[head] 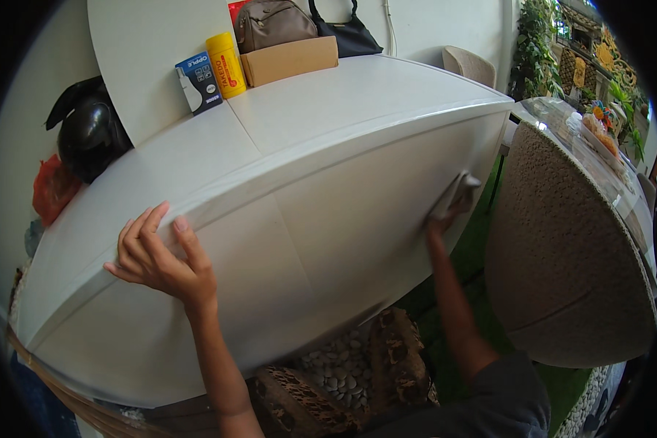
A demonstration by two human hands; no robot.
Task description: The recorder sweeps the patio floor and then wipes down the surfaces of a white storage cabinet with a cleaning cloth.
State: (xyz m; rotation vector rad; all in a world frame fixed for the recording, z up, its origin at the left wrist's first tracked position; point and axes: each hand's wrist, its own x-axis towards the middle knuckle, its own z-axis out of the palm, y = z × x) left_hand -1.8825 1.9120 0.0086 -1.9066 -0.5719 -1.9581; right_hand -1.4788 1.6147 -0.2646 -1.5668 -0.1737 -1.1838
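Note:
A long white cabinet or counter [328, 137] with a flat top stretches across the view. My left hand [167, 257] rests at its front top edge, fingers spread over the rim and nothing in the grasp. Low on the right part of the front panel [317, 235], my right hand [450, 212] holds a greyish cloth [453, 192] against the surface. Blur hides the exact grip of its fingers.
On top stand a blue bulb box [199, 82], a yellow canister [226, 64], a cardboard box [290, 60], a brown bag [274, 24] and a black handbag [347, 35]. A black helmet [93, 137] is at left, a textured chair [569, 252] at right, pebbles [339, 367] below.

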